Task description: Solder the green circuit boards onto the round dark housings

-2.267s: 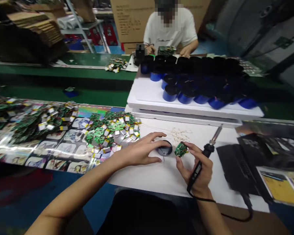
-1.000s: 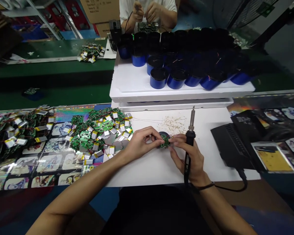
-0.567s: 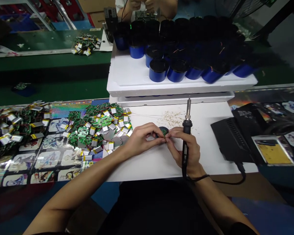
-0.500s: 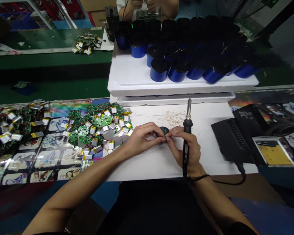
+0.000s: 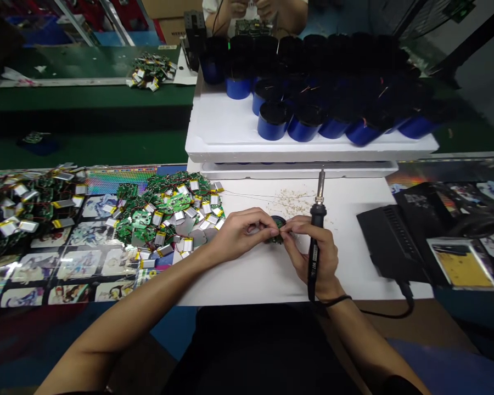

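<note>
Between my hands, over the white work surface (image 5: 247, 285), is a small round black part (image 5: 278, 220) with a green circuit board (image 5: 277, 238) at it. My left hand (image 5: 242, 235) is closed at its left side, thumb and index finger pinching the board's edge. From the other side, my right hand (image 5: 319, 255) pinches something tiny at the board, perhaps a wire; fingertips hide it. That same hand also holds a soldering iron (image 5: 316, 233), upright between thumb and fingers, its metal tip pointing away from me and touching nothing.
Left lies a pile of circuit boards with silver battery packs (image 5: 168, 211). A white foam tray (image 5: 226, 140) of blue cups with black tops (image 5: 271, 123) stands ahead. Solder crumbs (image 5: 292, 203) lie before it. Right is a black box (image 5: 389, 241) with a cable. A person sits opposite.
My left fingers have shifted slightly left, so more of the round part and board shows. The right hand keeps its pinch and the iron. The whole view has moved a little.
</note>
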The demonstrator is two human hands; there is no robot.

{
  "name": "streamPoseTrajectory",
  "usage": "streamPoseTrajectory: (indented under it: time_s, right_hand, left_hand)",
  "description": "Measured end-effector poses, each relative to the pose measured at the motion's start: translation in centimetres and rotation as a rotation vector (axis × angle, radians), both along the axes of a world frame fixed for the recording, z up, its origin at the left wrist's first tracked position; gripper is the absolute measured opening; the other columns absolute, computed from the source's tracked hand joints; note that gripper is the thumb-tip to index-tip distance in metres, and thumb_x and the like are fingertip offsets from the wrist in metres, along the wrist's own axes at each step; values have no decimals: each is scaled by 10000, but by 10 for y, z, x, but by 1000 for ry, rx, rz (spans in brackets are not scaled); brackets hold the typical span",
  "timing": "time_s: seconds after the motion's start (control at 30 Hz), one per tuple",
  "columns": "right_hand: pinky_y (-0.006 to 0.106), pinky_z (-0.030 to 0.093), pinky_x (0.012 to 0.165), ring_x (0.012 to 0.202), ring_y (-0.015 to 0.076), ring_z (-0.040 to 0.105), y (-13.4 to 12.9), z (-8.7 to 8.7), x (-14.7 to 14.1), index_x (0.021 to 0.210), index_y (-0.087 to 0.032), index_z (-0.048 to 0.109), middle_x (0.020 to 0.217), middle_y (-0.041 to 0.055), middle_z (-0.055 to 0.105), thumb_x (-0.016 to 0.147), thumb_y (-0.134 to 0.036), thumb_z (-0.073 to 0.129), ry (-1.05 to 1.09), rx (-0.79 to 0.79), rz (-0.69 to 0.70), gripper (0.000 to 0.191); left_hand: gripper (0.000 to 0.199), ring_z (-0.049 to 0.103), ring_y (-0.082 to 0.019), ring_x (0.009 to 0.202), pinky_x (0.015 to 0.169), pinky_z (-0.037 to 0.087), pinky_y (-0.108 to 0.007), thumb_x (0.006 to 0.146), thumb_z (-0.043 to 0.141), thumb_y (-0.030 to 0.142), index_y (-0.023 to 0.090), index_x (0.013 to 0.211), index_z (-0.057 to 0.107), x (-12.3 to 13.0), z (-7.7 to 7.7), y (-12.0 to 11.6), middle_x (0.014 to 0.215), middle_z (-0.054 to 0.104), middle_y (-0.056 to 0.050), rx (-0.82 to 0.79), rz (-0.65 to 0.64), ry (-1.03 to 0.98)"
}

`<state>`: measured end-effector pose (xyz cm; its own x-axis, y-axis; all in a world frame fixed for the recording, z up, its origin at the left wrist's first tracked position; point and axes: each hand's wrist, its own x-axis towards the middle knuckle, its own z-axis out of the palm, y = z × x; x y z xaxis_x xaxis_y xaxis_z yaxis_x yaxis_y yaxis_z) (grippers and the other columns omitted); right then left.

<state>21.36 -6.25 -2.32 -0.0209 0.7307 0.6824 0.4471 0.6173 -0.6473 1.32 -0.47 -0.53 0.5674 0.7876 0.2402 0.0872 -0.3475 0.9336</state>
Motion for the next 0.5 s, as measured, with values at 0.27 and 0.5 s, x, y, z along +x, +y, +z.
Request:
streamPoseTrajectory:
  time_s: [0.27,0.5]
  right_hand:
    - [443,678,849,969,229,763,1,-2,-1,1224,-289,592,992,27,761,899,-12,740,16,21,13,452]
    - [461,689,849,973,225,767,-2,-1,-1,1209,-299,573,992,21,767,914,-15,726,-12,37,-20,438]
  left_hand:
    - [303,573,-132,742,661,413,-269,1044,694,440,164,940,762,2,1,-2,910,712,-65,-48,33,-41]
    - [370,525,-127,730,671,407,-265,1049,662,507,159,948,736,1,5,-2,887,680,-47,-137,-18,28]
